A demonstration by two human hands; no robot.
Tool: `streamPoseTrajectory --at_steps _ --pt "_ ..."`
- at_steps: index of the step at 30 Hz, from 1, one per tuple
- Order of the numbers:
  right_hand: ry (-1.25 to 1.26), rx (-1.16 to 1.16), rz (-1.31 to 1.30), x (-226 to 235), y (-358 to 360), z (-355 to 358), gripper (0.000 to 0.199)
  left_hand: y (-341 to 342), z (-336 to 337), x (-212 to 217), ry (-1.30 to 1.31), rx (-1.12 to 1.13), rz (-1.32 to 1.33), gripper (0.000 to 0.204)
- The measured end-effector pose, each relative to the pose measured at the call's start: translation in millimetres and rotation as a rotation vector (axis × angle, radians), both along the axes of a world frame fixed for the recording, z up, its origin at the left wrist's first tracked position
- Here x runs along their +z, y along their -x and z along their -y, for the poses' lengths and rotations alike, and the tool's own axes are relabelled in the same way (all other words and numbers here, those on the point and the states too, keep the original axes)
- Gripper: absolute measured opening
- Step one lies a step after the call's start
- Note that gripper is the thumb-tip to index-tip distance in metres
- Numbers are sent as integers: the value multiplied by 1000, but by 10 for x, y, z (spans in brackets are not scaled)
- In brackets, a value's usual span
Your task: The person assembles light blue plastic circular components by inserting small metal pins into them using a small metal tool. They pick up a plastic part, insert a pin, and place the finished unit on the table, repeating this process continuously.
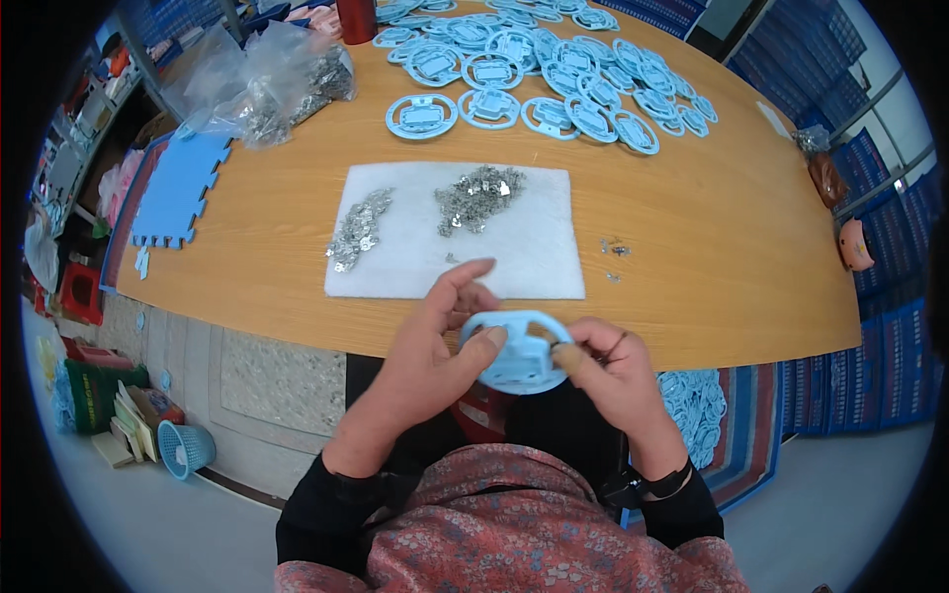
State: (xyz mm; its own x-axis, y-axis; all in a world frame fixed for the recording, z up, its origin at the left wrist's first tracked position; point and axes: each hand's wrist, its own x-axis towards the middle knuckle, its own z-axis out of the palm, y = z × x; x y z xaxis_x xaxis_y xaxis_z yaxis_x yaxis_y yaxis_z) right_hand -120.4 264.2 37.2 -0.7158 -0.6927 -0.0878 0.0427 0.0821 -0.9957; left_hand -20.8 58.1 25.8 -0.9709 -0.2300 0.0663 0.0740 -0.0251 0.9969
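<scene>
Between my two hands, just off the table's near edge, is a light blue plastic steering-wheel-shaped part (522, 361) with a boxy middle. My left hand (450, 341) grips its left side, thumb on the face and index finger stretched out away from the rim. At the right rim, the thumb and fingers of my right hand (608, 366) are closed on the part; whether they also pinch something small cannot be made out. Beyond my hands lies a white foam mat (395, 282) bearing a left pile (361, 229) and a larger right pile (479, 201) of small metal pieces.
Many similar blue parts (491, 71) cover the table's far side. Plastic bags of metal pieces (267, 94) and a blue foam tile (180, 188) sit at the left. Small loose bits (615, 247) lie right of the mat. More blue parts (694, 410) fill a container below the table edge.
</scene>
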Motion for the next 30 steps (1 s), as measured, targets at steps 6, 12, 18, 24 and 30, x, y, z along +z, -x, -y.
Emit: streamPoseTrajectory --at_steps 6,12,18,24,30 --pt "-174 69 -424 1 217 627 21 -133 426 20 -98 57 117 26" --pt "-311 162 -992 -231 501 1329 19 -184 542 -129 -120 209 190 25" --pt "-297 183 -574 -138 499 1319 19 -161 523 -141 -183 198 240 25" --pt "-12 137 -78 -246 363 1143 15 61 364 -243 -383 131 287 31" --pt "68 106 -30 -159 389 1007 17 167 355 -281 -312 126 252 29"
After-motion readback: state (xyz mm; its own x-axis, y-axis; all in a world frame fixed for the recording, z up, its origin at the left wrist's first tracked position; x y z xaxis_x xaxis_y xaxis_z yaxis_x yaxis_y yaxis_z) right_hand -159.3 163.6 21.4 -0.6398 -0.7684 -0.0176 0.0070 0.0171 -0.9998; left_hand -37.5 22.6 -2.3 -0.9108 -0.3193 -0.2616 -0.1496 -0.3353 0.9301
